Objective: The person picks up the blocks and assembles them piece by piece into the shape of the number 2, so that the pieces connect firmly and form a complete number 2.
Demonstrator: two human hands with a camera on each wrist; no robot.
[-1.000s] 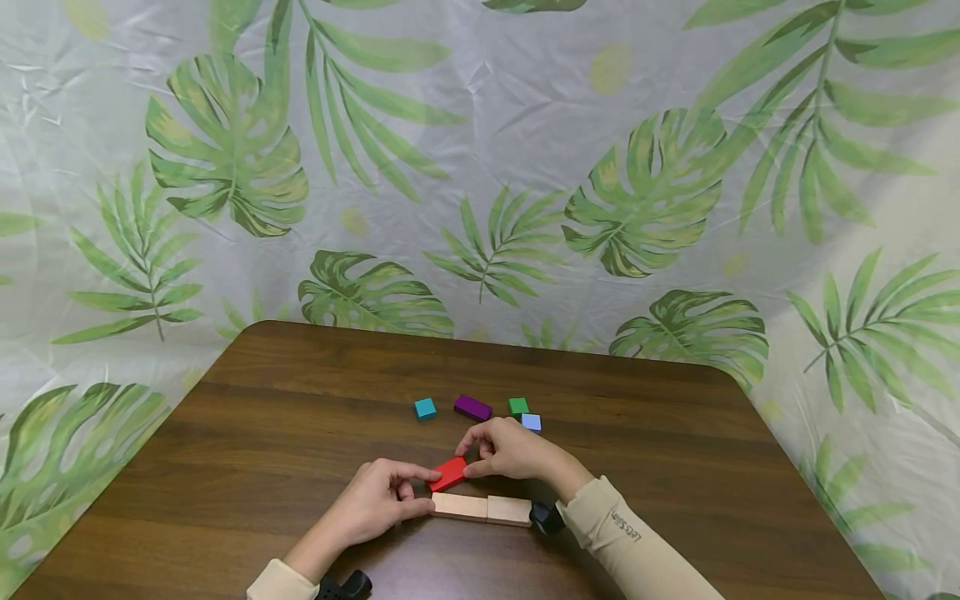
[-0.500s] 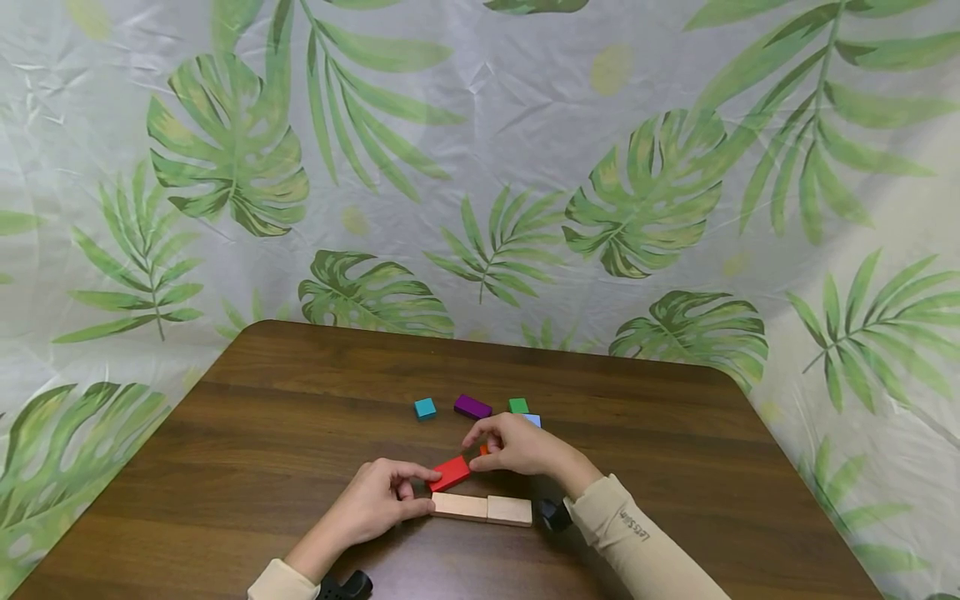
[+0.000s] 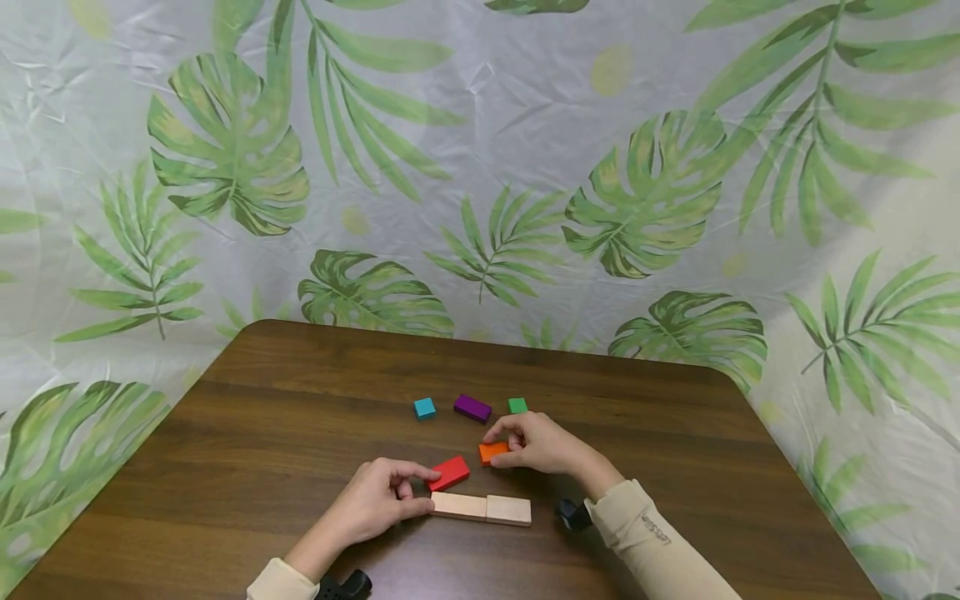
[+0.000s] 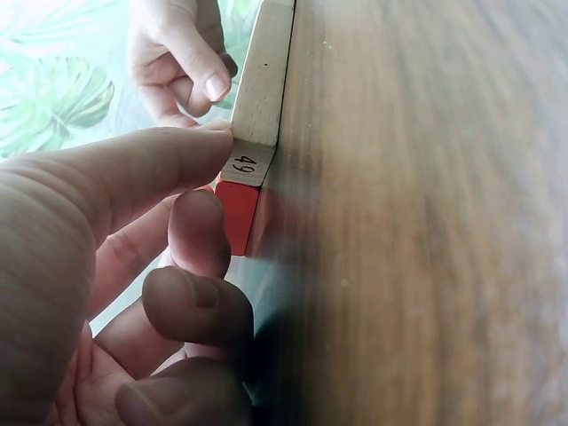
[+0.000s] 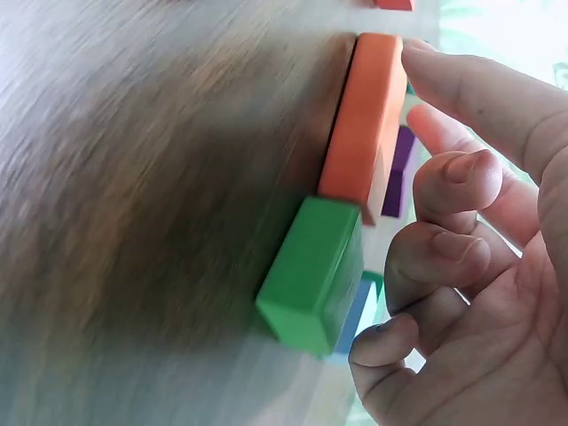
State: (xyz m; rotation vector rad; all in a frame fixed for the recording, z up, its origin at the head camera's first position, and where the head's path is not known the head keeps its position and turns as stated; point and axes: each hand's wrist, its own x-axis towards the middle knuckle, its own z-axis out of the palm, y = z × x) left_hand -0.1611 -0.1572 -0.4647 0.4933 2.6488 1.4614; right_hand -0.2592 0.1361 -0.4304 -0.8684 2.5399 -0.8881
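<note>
Sliding rightward since the earlier frame, the right hand (image 3: 538, 446) has left the end of the red block (image 3: 452, 472) and uncovered part of the orange block (image 3: 490, 453); the left hand (image 3: 375, 498) has barely shifted. Behind everything hangs a leaf-printed backdrop (image 3: 540, 158), with the brown wood-grain surface (image 3: 337, 367) before it. Over that surface, the left hand rests its thumb at the end of the long plain wooden block (image 3: 459, 505) and its index finger on the red block, touching rather than gripping. Thumb and index finger of the right hand are at the orange block; whether they pinch it, I cannot tell. The long plain wooden block meets the short plain wooden block (image 3: 509, 511) end to end, the red block angled just beyond. From the right wrist, a large green block (image 5: 306, 262) shows near the orange one. Farther back lie the purple block (image 3: 472, 407), teal block (image 3: 424, 408) and small green block (image 3: 517, 405). Taking up the orange block seems the step in hand; the next move likely calls for a firm pinch there while the left hand steadies the red block.
</note>
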